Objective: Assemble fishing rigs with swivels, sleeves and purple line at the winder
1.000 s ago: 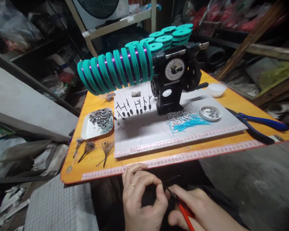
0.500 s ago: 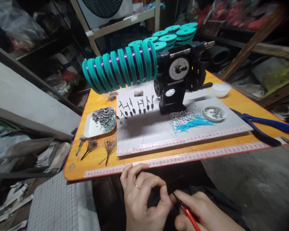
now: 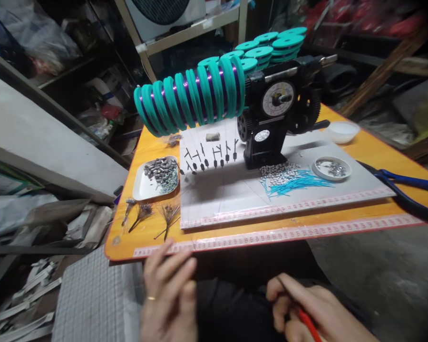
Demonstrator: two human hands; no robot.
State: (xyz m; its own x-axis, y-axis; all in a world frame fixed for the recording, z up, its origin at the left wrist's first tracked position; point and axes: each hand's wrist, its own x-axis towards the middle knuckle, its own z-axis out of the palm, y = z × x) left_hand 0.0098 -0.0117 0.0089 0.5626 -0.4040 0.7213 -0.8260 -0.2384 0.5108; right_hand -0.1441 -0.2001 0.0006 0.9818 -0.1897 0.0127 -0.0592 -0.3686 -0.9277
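The hands are now apart, no longer pinched together: the open, gold-ringed left hand [image 3: 167, 297] sits below the orange table [image 3: 364, 211], while the right hand [image 3: 306, 308] grips a slim red-handled tool [image 3: 309, 325]. Beyond stands a black dial-faced winding machine [image 3: 271, 123], its dial markings too small to read.

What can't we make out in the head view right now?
Red handle: front end hidden by the right hand, rear cut off by the bottom edge.
Left hand: wrist cut off by the bottom edge.
Dish: contents too small to identify.
Pliers: handle ends cut off by the right edge.
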